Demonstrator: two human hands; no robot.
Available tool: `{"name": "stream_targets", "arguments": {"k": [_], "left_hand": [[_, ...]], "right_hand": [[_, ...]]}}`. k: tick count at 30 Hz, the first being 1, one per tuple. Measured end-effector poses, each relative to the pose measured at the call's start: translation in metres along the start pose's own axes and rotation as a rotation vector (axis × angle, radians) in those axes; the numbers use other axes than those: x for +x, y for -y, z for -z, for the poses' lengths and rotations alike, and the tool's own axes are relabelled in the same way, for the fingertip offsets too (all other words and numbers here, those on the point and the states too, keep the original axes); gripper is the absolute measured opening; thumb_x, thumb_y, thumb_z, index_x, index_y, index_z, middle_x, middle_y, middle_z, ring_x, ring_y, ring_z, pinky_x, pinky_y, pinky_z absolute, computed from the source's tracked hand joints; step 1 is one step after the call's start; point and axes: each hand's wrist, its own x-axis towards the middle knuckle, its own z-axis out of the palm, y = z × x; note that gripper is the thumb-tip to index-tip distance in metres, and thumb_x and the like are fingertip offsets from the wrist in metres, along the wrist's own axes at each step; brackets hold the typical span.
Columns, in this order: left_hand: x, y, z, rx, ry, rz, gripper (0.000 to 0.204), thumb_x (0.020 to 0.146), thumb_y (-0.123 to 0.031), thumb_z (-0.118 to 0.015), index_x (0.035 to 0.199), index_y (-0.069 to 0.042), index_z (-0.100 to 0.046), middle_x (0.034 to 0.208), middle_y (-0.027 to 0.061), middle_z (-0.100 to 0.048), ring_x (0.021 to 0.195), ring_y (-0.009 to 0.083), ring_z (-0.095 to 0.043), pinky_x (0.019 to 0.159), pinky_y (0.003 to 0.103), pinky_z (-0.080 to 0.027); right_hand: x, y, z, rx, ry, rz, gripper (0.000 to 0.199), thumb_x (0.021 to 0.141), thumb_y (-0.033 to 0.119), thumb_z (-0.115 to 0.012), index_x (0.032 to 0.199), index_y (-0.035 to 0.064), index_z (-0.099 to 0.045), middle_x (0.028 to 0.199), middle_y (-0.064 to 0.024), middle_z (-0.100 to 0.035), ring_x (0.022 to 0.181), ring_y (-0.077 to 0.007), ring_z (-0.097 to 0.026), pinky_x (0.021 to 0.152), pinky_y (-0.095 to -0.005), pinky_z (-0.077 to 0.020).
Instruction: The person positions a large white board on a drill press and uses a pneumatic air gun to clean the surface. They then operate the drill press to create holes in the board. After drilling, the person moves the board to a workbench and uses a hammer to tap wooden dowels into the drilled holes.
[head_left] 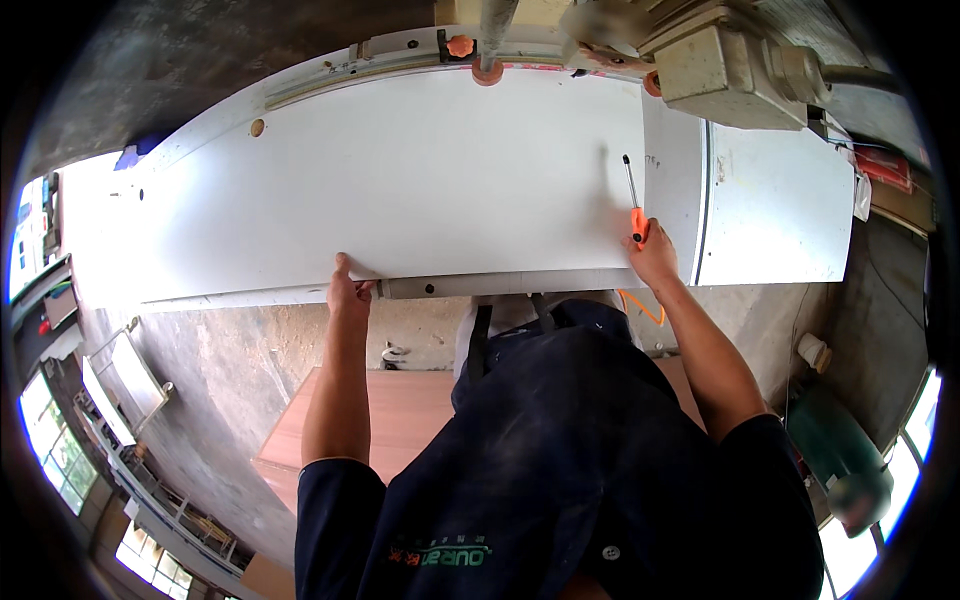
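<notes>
A long white panel [420,180] lies flat across the worktable before me. At its front edge, left of centre, my left hand [347,285] pinches the board, one finger on top and the others curled at the rim. My right hand [655,255] is closed around the orange handle of a screwdriver [638,222], near the panel's front right corner. The screwdriver's dark-tipped metal shaft points away from me, over the white surface. Part of the handle is hidden by my fingers.
A beige machine housing [735,75] overhangs the back right, beside a vertical post [495,35]. An orange knob [460,46] sits on the back rail. Further right is another white surface [775,205]. Below lie a pinkish board [300,415] and an orange hose [645,308].
</notes>
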Motion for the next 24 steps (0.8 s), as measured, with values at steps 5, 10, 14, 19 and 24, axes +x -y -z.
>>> {"name": "stream_targets", "arguments": {"k": [5, 10, 14, 19, 24], "left_hand": [[-0.007, -0.007, 0.004, 0.15, 0.022, 0.001, 0.045, 0.088, -0.045, -0.065, 0.102, -0.003, -0.055, 0.063, 0.0092, -0.059, 0.047, 0.017, -0.055, 0.037, 0.024, -0.034], [-0.094, -0.067, -0.005, 1.191, 0.063, -0.753, 0.044, 0.083, -0.036, -0.07, 0.056, -0.003, -0.058, 0.053, 0.0075, -0.061, 0.05, 0.022, -0.063, 0.045, 0.034, -0.046], [-0.089, -0.028, -0.019, 1.852, 0.07, -1.28, 0.06, 0.077, -0.017, -0.07, 0.132, -0.01, -0.048, 0.143, 0.0203, -0.034, 0.133, 0.0366, -0.035, 0.097, 0.047, -0.044], [-0.049, -0.058, -0.015, 2.167, 0.063, -1.218, 0.091, 0.068, -0.004, -0.071, 0.148, -0.022, -0.029, 0.158, 0.0153, 0.008, 0.144, 0.046, -0.004, 0.102, 0.062, -0.036], [-0.05, -0.069, -0.016, 2.171, 0.166, -1.182, 0.094, 0.063, -0.003, -0.074, 0.146, -0.024, -0.034, 0.158, 0.0181, 0.0, 0.142, 0.0482, -0.012, 0.101, 0.056, -0.041]], "right_hand": [[0.003, -0.005, 0.0, -0.017, -0.025, 0.025, 0.034, 0.082, 0.025, -0.067, 0.099, 0.0015, -0.05, 0.1, -0.0192, -0.062, 0.095, -0.0394, -0.06, 0.08, -0.0472, -0.0473], [0.008, 0.003, 0.008, -0.075, 0.05, -0.007, 0.04, 0.081, 0.028, -0.07, 0.106, 0.0029, -0.051, 0.11, -0.0161, -0.06, 0.107, -0.0356, -0.056, 0.088, -0.0466, -0.0474], [0.008, 0.011, 0.013, -0.102, 0.095, -0.046, 0.047, 0.082, 0.024, -0.068, 0.119, 0.0043, -0.048, 0.118, -0.0155, -0.056, 0.113, -0.0339, -0.053, 0.093, -0.0449, -0.0459], [0.007, 0.015, 0.014, -0.053, 0.026, 0.132, 0.084, 0.079, 0.015, -0.069, 0.148, 0.0113, -0.021, 0.127, -0.0148, -0.049, 0.12, -0.0323, -0.048, 0.1, -0.0425, -0.0426], [0.008, 0.011, 0.014, -0.023, 0.069, 0.181, 0.101, 0.074, 0.006, -0.073, 0.153, 0.0134, -0.01, 0.122, -0.0153, -0.048, 0.118, -0.0336, -0.048, 0.1, -0.0412, -0.0427]]}}
